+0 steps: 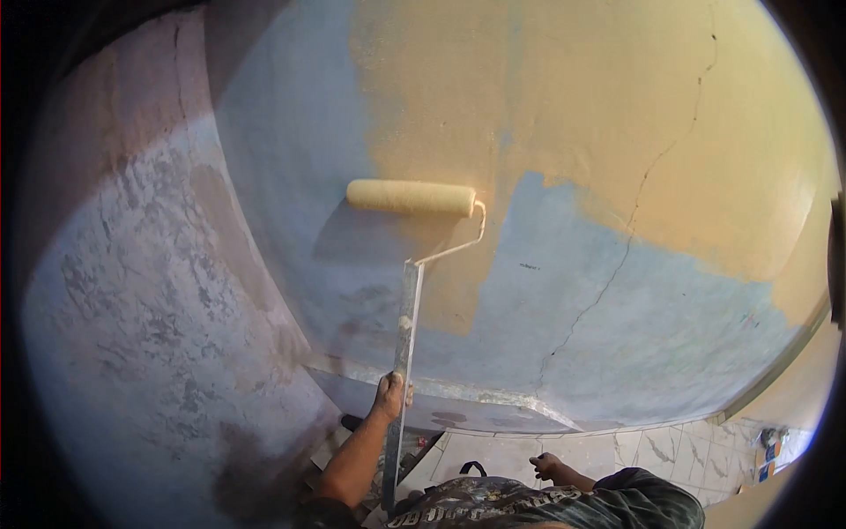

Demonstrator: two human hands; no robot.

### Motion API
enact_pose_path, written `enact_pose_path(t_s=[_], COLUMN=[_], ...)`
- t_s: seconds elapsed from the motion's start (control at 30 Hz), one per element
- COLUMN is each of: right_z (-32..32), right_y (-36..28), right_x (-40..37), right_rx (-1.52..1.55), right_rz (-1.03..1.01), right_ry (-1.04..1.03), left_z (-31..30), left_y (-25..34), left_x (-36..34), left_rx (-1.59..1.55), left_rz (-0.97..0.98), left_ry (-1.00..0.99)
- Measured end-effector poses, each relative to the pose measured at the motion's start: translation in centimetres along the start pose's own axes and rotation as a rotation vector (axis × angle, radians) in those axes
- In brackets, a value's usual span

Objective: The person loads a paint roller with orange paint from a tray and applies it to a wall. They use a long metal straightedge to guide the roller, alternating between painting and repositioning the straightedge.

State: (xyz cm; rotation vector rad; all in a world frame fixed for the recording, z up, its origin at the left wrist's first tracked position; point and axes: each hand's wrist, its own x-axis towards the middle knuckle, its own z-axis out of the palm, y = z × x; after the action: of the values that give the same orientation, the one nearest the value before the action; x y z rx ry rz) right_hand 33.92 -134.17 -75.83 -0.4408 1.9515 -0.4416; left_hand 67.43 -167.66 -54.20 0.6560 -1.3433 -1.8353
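My left hand (389, 397) is wrapped round a long, flat-sided, paint-spotted pole (406, 322). At the pole's upper end a bent wire frame (451, 252) carries a paint roller (411, 197), its sleeve covered in yellow paint. The roller lies level against or very close to the wall (564, 291), where yellow paint meets the old blue surface; its shadow falls below left. Low in front of my body, my right hand (548, 466) hangs away from the pole, fingers loosely bent and partly apart, with nothing visible in it.
A patchy, peeling side wall (167, 273) meets the painted wall at the left corner. Cracks run down the painted wall. Below it is a pale ledge (476, 393), then a veined tile floor (656, 450). Small items (771, 445) lie on the floor at far right.
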Motion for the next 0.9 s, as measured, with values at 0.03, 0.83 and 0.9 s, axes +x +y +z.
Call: enact_pose_path(t_s=[0.03, 0.83, 0.9], right_z=[0.3, 2.8, 2.6], right_y=[-0.1, -0.7, -2.8], right_x=[0.1, -0.6, -1.0], right_rx=[0.016, 0.339, 0.329], right_rz=[-0.016, -0.089, -0.131], right_ry=[0.0, -0.086, -0.074], left_z=[-0.1, 18.0, 20.0], left_y=[-0.4, 13.7, 18.3], left_x=[-0.3, 6.8, 6.6], left_rx=[0.042, -0.029, 0.002], left_rz=[0.034, 0.11, 0.11], left_ry=[0.049, -0.203, -0.199])
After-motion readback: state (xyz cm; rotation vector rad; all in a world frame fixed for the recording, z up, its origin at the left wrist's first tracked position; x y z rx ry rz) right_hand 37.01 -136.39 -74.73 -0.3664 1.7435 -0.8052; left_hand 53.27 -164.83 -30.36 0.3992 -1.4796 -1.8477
